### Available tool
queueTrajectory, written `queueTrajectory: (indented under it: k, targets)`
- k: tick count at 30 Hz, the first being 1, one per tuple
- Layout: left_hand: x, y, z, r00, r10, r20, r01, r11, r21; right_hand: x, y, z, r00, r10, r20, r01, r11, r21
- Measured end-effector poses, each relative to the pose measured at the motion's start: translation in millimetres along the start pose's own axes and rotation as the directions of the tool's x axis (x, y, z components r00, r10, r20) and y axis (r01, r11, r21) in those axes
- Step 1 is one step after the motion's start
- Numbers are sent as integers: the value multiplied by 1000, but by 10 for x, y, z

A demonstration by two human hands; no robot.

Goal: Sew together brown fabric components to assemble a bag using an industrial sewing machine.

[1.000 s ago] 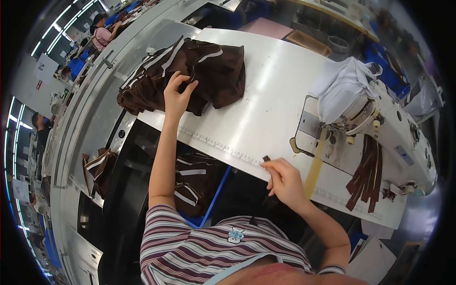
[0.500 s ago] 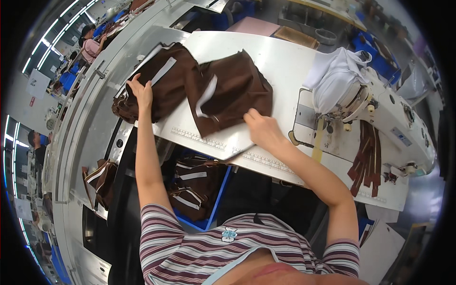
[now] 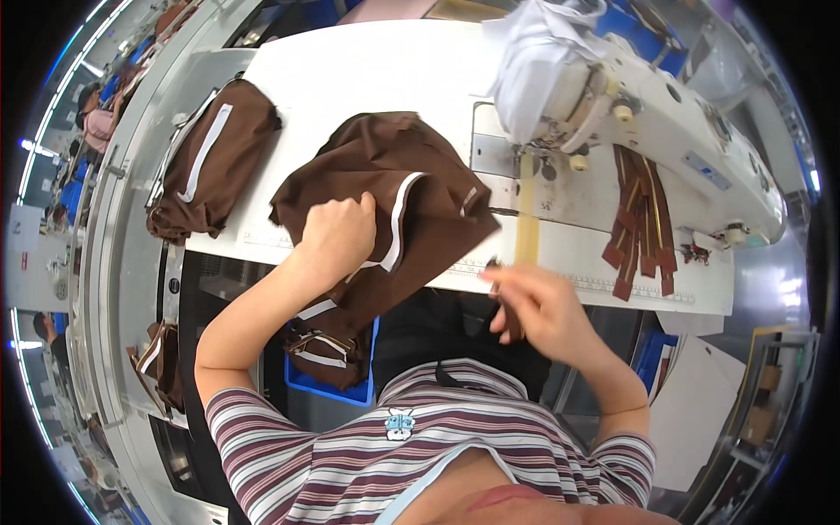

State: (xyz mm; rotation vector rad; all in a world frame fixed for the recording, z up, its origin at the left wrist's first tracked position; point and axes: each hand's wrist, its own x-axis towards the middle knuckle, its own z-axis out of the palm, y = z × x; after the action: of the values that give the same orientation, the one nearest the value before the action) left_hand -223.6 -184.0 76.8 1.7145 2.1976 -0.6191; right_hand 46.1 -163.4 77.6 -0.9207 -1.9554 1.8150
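A brown fabric piece [image 3: 394,144] with a white strip [image 3: 400,214] along it lies in the middle of the white sewing table, its near corner hanging over the front edge. My left hand [image 3: 339,234] is closed on it near the strip, fingertips hidden in the cloth. Just off the front edge, my right hand [image 3: 538,306] has its fingers curled round a small dark thing [image 3: 507,317]. Motion blur and the fingers hide its kind. To the left lies a stack of similar brown pieces [image 3: 249,118], apart from both hands.
A white sewing machine [image 3: 682,114] with white cloth [image 3: 542,61] draped on it stands at the right. Brown zipper strips [image 3: 643,223] lie beneath its arm. A blue bin [image 3: 328,390] below the table holds more brown pieces. Coworkers sit far left.
The brown piece has come away from the stack, nearer me, and turned. My left hand has left the stack and gripped this piece; my right hand has drawn back past the table edge.
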Motion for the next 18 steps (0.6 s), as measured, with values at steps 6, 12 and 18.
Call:
queueTrajectory:
  k: [6,12,18]
  targets:
    - [136,632,-349,300,582,-756,-682,685,257,-198,18,-17,998,-66,10,66,997,-28]
    - [963,378,-287,620,704,-346,-773,623,-117,-44,378,-37,977,-21,-213,14,999,-33]
    - [485,292,-479,667,283,-689,-720,486,-496,597,634,100,849,-351,-395,72,818,-571]
